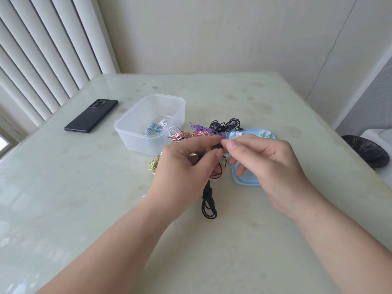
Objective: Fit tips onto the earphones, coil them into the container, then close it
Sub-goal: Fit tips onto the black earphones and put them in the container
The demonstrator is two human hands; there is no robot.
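Pale table (84, 209) w/ vertical blinds (42, 49) left, cracked cream wall (233, 32) behind.

Our left hand (186, 164) and right hand (265, 164) are hiding the earbud of the black earphones (209, 204) between their fingertips; we are finding any tip there too small to tell. The left hand is also covering part of the yellow earphones (154, 165).

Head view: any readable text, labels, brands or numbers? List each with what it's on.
None readable.
The phone: plain dark back, no legible brand; any marking by the camera block is too small to read.
The clear container, blue lid and black earphones: no print visible.
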